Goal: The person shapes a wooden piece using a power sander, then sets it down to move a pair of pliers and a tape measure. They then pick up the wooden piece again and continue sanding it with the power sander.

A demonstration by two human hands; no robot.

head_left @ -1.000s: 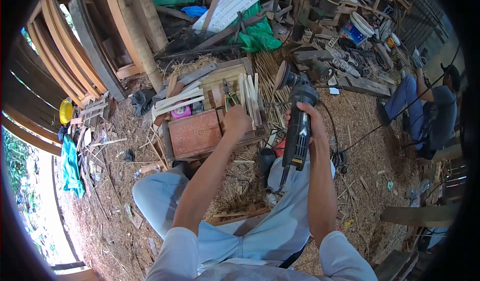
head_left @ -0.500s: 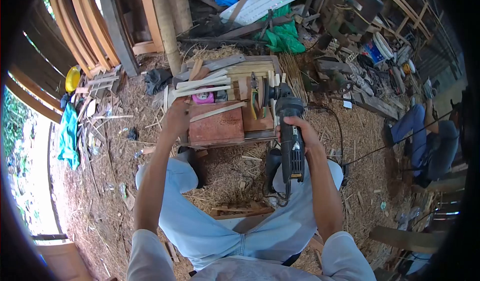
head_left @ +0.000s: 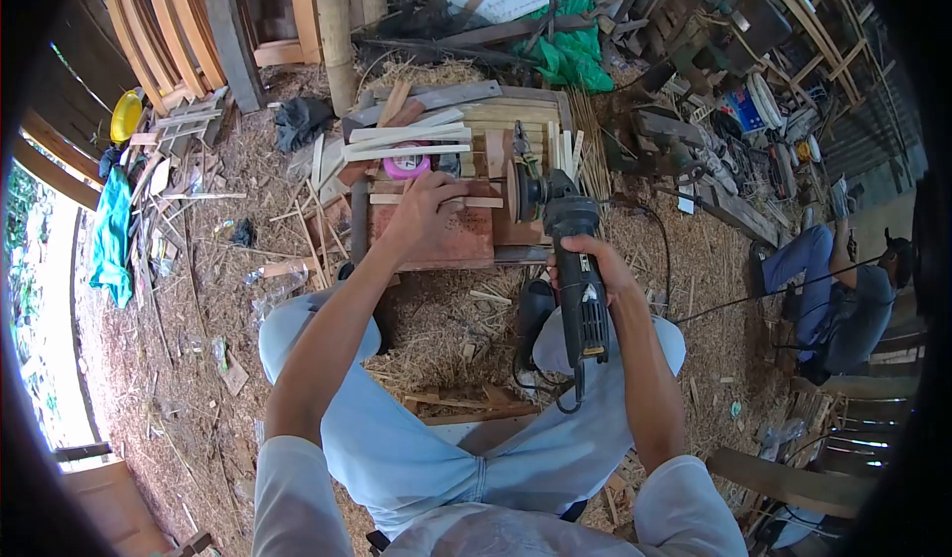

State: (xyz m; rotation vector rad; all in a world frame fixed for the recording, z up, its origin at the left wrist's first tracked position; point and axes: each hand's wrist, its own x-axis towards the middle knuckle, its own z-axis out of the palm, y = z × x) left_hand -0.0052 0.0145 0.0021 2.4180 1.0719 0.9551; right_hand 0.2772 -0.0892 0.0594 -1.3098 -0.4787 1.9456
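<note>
My right hand [head_left: 603, 267] is wrapped around the black body of an angle grinder [head_left: 583, 304], which has a disc [head_left: 515, 190] at its head end, upright and facing left. Under the fingers of my left hand [head_left: 426, 212] lies a thin wooden strip [head_left: 484, 202], held against a reddish board [head_left: 461, 242] on the low bench. The strip's right end sits just left of the disc. Behind my left hand are a round pink object [head_left: 405, 165] and several pale wooden strips [head_left: 416, 148]. Pliers [head_left: 524, 145] lie beyond the disc.
Wood shavings cover the ground [head_left: 198, 378]. A power cord [head_left: 662, 245] runs off to the right, where another person [head_left: 858, 304] sits. Curved wooden frames [head_left: 164, 31] stand at the back left, a green plastic sheet [head_left: 575, 51] behind the bench.
My left hand has moved right and come down onto the strip, which now lies level instead of slanted. The grinder stays in my right hand, and its disc now faces the strip's end.
</note>
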